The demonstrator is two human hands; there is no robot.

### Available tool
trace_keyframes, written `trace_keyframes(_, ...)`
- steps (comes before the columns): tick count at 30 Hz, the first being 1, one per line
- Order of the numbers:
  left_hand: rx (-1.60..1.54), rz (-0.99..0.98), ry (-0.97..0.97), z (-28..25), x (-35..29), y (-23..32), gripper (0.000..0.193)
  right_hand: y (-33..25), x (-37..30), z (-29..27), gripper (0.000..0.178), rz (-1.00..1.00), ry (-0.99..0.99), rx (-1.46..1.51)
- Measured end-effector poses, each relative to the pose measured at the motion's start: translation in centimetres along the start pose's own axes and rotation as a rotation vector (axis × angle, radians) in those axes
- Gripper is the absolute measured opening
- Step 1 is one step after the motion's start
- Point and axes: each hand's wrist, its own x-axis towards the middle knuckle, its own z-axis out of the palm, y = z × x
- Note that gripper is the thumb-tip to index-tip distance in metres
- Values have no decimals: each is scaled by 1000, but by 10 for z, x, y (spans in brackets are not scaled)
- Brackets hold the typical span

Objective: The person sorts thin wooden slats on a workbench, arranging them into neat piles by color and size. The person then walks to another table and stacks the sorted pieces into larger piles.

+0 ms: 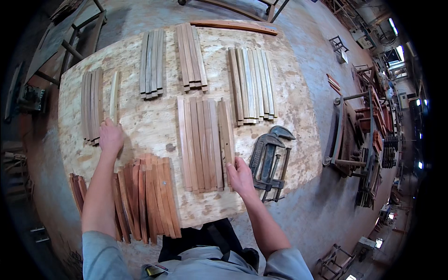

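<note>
At the left of the plywood table, my left hand point(111, 135) is closed at the near end of a single pale wooden strip point(114, 95). A bundle of grey-brown strips point(92, 105) lies just left of it. My right hand point(241, 175) grips the near end of another wooden strip point(227, 133), thumb and fingers at its sides. That strip lies slightly slanted along the right edge of a row of brown strips point(199, 144). Two dark metal G-clamps point(266, 161) lie right of my right hand.
The plywood tabletop point(154, 123) also carries grey strips point(152, 63), pinkish strips point(190, 56) and yellowish strips point(253, 84). Reddish strips point(156, 196) overhang its near left edge. A long reddish board point(233, 27) lies along the far edge. A metal-framed cart point(354, 135) stands to the right.
</note>
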Motion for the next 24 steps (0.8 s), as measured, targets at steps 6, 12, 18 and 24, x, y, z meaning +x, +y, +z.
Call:
trace_keyframes(6, -101, -17, -39, 6, 13, -17, 34, -3, 3, -2, 32, -181, 97, -318)
trace_keyframes(12, -784, -91, -134, -16, -4, -23, 30, 0, 7, -9, 30, -131, 48, -298)
trace_keyframes(18, -1263, -198, -356, -94, -160, 72, 27, 7, -20, -23, 29, 226, -115, 298)
trace_keyframes(24, -1321, -36, -663, 1, -289, 120, 38, 20, -86, -4, 25, 248, -123, 631)
